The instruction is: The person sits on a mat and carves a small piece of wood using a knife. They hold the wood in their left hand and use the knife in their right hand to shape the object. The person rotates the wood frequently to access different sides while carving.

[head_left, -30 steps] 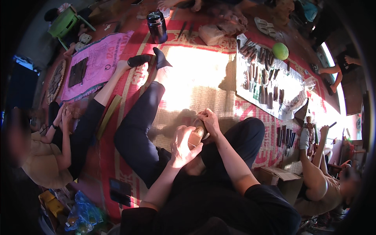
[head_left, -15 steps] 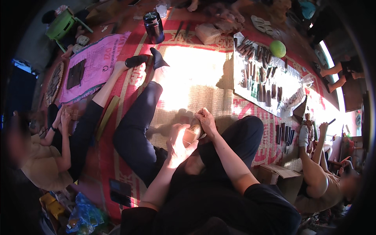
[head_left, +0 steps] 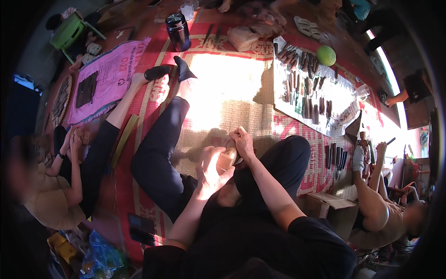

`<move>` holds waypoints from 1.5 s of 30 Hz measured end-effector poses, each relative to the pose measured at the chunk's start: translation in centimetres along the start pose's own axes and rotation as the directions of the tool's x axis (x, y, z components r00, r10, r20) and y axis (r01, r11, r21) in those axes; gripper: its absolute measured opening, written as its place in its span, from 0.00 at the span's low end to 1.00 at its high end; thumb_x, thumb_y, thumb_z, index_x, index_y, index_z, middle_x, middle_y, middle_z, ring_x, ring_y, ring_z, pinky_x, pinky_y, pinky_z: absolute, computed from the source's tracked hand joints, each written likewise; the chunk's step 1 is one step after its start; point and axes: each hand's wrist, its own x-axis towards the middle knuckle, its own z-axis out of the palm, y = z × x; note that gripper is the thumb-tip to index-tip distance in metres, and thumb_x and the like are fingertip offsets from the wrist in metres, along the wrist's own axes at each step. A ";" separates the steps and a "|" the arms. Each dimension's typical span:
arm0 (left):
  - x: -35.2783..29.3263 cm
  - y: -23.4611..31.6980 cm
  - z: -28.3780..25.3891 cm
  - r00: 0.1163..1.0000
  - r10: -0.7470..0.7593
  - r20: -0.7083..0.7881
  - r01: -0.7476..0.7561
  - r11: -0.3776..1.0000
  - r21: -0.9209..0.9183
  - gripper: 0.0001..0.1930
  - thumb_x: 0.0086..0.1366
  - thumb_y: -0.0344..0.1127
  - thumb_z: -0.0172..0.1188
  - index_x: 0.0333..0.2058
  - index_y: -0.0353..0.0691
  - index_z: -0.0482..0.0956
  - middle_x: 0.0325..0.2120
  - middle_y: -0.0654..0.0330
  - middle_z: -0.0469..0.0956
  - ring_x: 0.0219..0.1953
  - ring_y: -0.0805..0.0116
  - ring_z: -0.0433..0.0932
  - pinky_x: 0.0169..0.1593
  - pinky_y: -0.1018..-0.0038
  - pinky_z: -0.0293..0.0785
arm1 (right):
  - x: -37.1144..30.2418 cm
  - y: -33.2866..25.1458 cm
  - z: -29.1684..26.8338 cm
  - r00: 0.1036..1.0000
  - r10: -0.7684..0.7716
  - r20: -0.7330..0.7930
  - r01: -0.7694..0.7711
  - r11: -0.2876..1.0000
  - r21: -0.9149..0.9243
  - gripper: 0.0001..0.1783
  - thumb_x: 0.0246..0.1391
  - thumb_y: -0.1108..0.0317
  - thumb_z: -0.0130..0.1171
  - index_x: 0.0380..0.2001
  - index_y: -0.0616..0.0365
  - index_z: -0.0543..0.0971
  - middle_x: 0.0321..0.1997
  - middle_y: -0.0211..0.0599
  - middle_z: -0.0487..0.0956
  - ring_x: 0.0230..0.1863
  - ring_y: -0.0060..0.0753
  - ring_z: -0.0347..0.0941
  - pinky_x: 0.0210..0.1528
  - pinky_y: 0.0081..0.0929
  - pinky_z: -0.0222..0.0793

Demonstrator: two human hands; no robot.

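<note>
In front of my lap, my left hand (head_left: pixel 211 168) is closed around a tan-brown block (head_left: pixel 226 160) with a thin line running across it. Its fingers curl over the block's far side, the thumb along the near side. My right hand (head_left: pixel 242 142) pinches beside the block's far right end, fingertips pressed together. What lies in that pinch is too small to tell; a pale, see-through edge shows between the hands. Both hands are above the woven straw mat (head_left: pixel 241 116), between my bent legs.
Dark-handled tools (head_left: pixel 306 88) lie in rows on a white sheet at the right, by a green ball (head_left: pixel 325 55). A dark flask (head_left: pixel 178 32) stands ahead. A cardboard box (head_left: pixel 330 209) is near my right knee. People sit at both sides.
The whole picture has shifted slightly to the left. Both my hands keep nearly the same place and grip at the block.
</note>
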 end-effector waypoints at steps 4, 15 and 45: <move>-0.1 0.7 0.4 0.995 0.036 0.090 -0.036 0.999 0.007 0.32 0.45 0.34 0.72 0.51 0.44 0.73 0.47 0.49 0.71 0.47 0.47 0.76 0.46 0.58 0.78 | 2.7 1.9 -0.2 0.978 0.208 0.017 -0.207 0.962 0.180 0.06 0.57 0.70 0.60 0.31 0.63 0.78 0.30 0.41 0.82 0.32 0.30 0.77 0.38 0.30 0.73; 0.1 0.5 -0.1 0.999 0.020 0.046 -0.020 1.000 0.003 0.30 0.44 0.34 0.73 0.49 0.42 0.74 0.42 0.49 0.73 0.45 0.48 0.76 0.46 0.58 0.78 | 0.9 -0.7 -0.4 0.996 0.092 -0.016 -0.092 0.996 0.013 0.08 0.57 0.68 0.60 0.29 0.62 0.76 0.28 0.37 0.80 0.31 0.30 0.75 0.37 0.31 0.71; -2.1 -1.0 -1.2 0.998 0.002 -0.063 -0.007 0.997 -0.071 0.32 0.45 0.24 0.72 0.52 0.36 0.71 0.46 0.50 0.70 0.44 0.57 0.75 0.47 0.65 0.76 | 0.7 2.2 -5.4 0.932 0.337 0.137 -0.341 0.679 0.650 0.03 0.58 0.71 0.60 0.34 0.55 0.76 0.30 0.27 0.78 0.28 0.20 0.73 0.32 0.20 0.69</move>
